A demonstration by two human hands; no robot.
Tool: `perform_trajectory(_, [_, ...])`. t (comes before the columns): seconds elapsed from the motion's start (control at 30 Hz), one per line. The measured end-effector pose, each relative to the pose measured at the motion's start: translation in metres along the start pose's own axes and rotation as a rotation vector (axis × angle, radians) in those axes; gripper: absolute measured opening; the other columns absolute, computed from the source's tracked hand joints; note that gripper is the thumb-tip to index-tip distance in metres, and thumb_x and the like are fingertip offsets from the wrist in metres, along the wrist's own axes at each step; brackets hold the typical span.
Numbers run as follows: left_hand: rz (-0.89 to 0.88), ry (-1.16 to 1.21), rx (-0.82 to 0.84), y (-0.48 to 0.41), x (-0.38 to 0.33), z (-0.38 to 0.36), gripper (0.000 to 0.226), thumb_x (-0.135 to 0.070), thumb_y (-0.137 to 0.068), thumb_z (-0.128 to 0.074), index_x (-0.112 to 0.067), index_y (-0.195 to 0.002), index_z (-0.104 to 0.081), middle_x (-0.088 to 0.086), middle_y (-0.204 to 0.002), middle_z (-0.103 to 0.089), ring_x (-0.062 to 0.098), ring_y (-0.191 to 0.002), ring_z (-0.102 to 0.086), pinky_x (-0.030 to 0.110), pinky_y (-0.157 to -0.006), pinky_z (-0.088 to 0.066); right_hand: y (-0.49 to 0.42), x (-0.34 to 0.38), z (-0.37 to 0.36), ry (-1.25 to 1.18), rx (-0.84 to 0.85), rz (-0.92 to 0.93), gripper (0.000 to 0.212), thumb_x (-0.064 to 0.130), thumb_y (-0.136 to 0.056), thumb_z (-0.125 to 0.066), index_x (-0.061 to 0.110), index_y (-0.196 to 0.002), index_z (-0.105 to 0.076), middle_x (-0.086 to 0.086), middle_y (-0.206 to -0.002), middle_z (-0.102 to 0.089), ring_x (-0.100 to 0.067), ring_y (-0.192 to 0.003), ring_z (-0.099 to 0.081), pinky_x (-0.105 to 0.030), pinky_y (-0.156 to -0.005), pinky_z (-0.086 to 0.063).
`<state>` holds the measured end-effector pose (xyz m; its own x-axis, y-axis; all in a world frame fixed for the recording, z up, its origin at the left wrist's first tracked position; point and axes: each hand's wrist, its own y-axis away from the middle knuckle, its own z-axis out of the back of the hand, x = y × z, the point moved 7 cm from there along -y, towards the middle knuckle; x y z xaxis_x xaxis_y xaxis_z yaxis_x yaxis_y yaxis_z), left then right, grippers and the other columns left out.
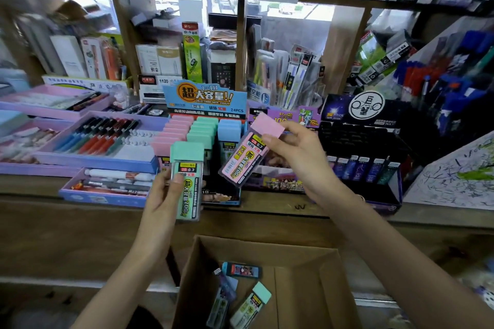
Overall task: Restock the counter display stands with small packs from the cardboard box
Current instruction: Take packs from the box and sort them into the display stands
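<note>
Small packs [250, 304]: a few lie loose in the cardboard box [320, 288] below the counter, two are in hand. Green pack [187, 181]: upright, label outward, left hand [163, 195] curled round its lower half, apparently waiting its turn. Pink pack [242, 161]: pinched near the cap by the right hand [299, 160], tilted toward the display stand [204, 99], probably for the pink-capped column.

The left hand [163, 195] grips a mint-green pack [186, 180] with black lettering; the right hand [296, 157] grips a pink pack [247, 157]. Just beyond both grips, the display stand [204, 99] shows pink, mint and sky-blue caps. Below them, the cardboard box [294, 288] is plain brown.
</note>
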<state>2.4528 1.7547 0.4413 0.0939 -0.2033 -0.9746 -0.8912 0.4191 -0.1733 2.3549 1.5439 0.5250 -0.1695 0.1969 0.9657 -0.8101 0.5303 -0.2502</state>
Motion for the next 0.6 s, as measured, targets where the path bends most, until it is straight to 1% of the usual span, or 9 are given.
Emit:
perform_trajectory(0.03, [-0.011,-0.005,-0.037,0.000,-0.001,0.014,0.019,-0.036,-0.092,-0.046,-0.028,-0.105,-0.058,-0.003,-0.097,-0.070,0.011,-0.086,-0.068,0.030,-0.072,-0.055,-0.004,0.003,-0.013,0.028,0.017,0.027,0.015,0.009,-0.088,-0.062,0.024,-0.089,-0.060,0.001,-0.081,-0.071,-0.007,-0.067,-0.064,-0.024,-0.059,-0.053])
perform_trajectory(0.1, [-0.032,-0.016,-0.115,-0.001,-0.002,0.040,0.012,-0.032,-0.094,-0.047,-0.033,-0.096,-0.059,-0.009,-0.088,-0.071,0.000,-0.076,-0.067,0.015,-0.061,-0.054,-0.011,0.008,-0.042,0.095,0.055,0.067,0.019,0.010,-0.086,-0.064,0.027,-0.087,-0.058,0.006,-0.082,-0.069,-0.005,-0.066,-0.063,-0.025,-0.060,-0.053])
perform_trajectory(0.13, [-0.036,-0.020,-0.142,-0.001,-0.002,0.052,0.012,-0.033,-0.093,-0.049,-0.034,-0.094,-0.060,-0.010,-0.086,-0.071,-0.002,-0.074,-0.067,0.014,-0.058,-0.053,-0.014,0.010,-0.056,0.143,0.067,0.093,0.018,0.011,-0.085,-0.065,0.028,-0.087,-0.058,0.007,-0.083,-0.068,-0.006,-0.067,-0.063,-0.027,-0.063,-0.053])
perform_trajectory(0.27, [-0.026,-0.025,-0.193,0.001,0.000,0.089,0.014,-0.038,-0.090,-0.052,-0.035,-0.101,-0.061,-0.004,-0.093,-0.072,0.011,-0.078,-0.070,0.026,-0.058,-0.054,-0.021,0.014,-0.102,0.375,0.094,0.206,0.014,0.020,-0.083,-0.069,0.020,-0.096,-0.064,-0.001,-0.091,-0.069,-0.019,-0.074,-0.062,-0.034,-0.072,-0.050])
perform_trajectory(0.37, [-0.014,-0.002,-0.196,0.006,0.003,0.104,0.026,-0.048,-0.083,-0.055,-0.035,-0.105,-0.062,-0.004,-0.098,-0.071,0.017,-0.085,-0.069,0.031,-0.059,-0.055,-0.021,0.010,-0.127,0.580,0.140,0.283,0.028,0.025,-0.084,-0.068,0.015,-0.110,-0.064,-0.006,-0.102,-0.068,-0.016,-0.079,-0.056,-0.030,-0.072,-0.044])
perform_trajectory(0.43, [-0.020,0.009,-0.201,0.008,0.003,0.108,0.029,-0.050,-0.080,-0.056,-0.033,-0.104,-0.062,0.000,-0.100,-0.070,0.021,-0.086,-0.068,0.030,-0.057,-0.056,-0.019,0.006,-0.137,0.638,0.173,0.295,0.032,0.026,-0.085,-0.068,0.015,-0.115,-0.063,-0.006,-0.106,-0.067,-0.014,-0.086,-0.055,-0.028,-0.075,-0.044])
perform_trajectory(0.5, [-0.025,0.023,-0.199,0.009,0.005,0.109,0.032,-0.048,-0.081,-0.056,-0.029,-0.106,-0.061,0.005,-0.102,-0.069,0.027,-0.088,-0.066,0.031,-0.057,-0.057,-0.018,0.001,-0.145,0.661,0.201,0.289,0.032,0.026,-0.085,-0.067,0.014,-0.115,-0.063,-0.005,-0.102,-0.067,-0.017,-0.086,-0.056,-0.031,-0.075,-0.045])
perform_trajectory(0.57, [-0.023,0.039,-0.197,0.009,0.006,0.109,0.030,-0.045,-0.082,-0.055,-0.028,-0.106,-0.061,0.005,-0.101,-0.070,0.026,-0.087,-0.067,0.030,-0.056,-0.057,-0.019,-0.001,-0.150,0.650,0.199,0.271,0.033,0.026,-0.084,-0.068,0.013,-0.114,-0.064,-0.004,-0.096,-0.065,-0.018,-0.084,-0.055,-0.028,-0.074,-0.042])
perform_trajectory(0.6, [-0.022,0.048,-0.196,0.009,0.006,0.108,0.028,-0.044,-0.082,-0.055,-0.029,-0.105,-0.061,0.005,-0.101,-0.070,0.025,-0.086,-0.067,0.029,-0.055,-0.057,-0.021,-0.002,-0.152,0.640,0.190,0.258,0.034,0.026,-0.084,-0.069,0.013,-0.114,-0.064,-0.005,-0.098,-0.066,-0.019,-0.086,-0.057,-0.027,-0.076,-0.043])
